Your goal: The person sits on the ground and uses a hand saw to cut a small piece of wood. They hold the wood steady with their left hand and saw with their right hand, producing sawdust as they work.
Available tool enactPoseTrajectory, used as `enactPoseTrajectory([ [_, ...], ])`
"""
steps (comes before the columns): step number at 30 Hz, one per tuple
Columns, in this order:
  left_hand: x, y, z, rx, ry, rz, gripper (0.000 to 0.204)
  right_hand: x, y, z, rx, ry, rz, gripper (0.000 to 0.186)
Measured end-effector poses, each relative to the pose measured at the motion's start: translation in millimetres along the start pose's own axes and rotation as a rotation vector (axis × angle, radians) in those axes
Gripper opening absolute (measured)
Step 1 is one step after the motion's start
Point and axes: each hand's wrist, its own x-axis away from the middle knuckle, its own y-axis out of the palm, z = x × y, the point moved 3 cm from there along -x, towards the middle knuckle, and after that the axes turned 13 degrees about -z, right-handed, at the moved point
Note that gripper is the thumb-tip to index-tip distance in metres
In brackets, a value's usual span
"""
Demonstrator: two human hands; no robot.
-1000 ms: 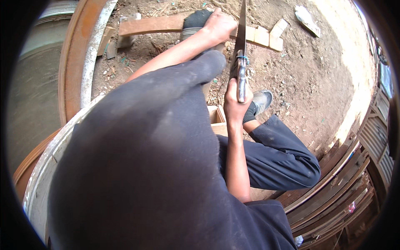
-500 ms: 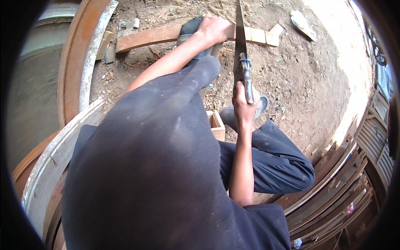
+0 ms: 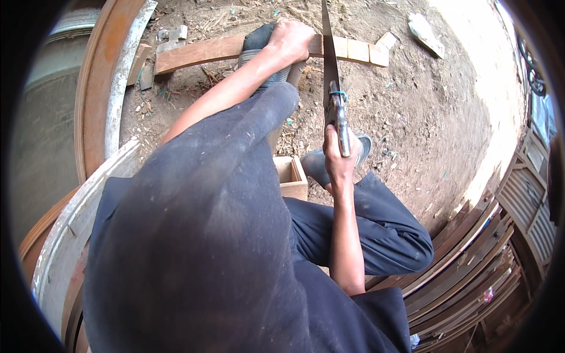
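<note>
Shoe [image 3: 258, 37] seemingly atop plank [image 3: 200, 54], block [image 3: 170, 45] beside.

Bright daylight | ground [image 3: 432, 112] overexposed at right | stacked boards [image 3: 456, 272] bent by fisheye | black corners | shirt [image 3: 194, 247] soft

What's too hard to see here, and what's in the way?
In the head view:
- Saw: its tip is cut off by the top edge.
- Its handle: partly covered by the right hand.
- Left hand: its own back hides the fingertips.
- Plank: the saw hides whether there's a cut behind it.
- Box: dark clothes cover its left side.
</note>
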Motion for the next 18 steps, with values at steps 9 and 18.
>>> enactPoseTrajectory([
  [9,-1.4,4.0,0.7,-0.023,0.048,0.029,0.016,-27.9,3.0,-2.4,-0.095,0.027,0.026,0.022],
  [18,-0.6,0.7,5.5,-0.045,0.045,0.063,0.012,-36.4,5.6,-4.9,-0.045,-0.060,0.020,0.020],
])
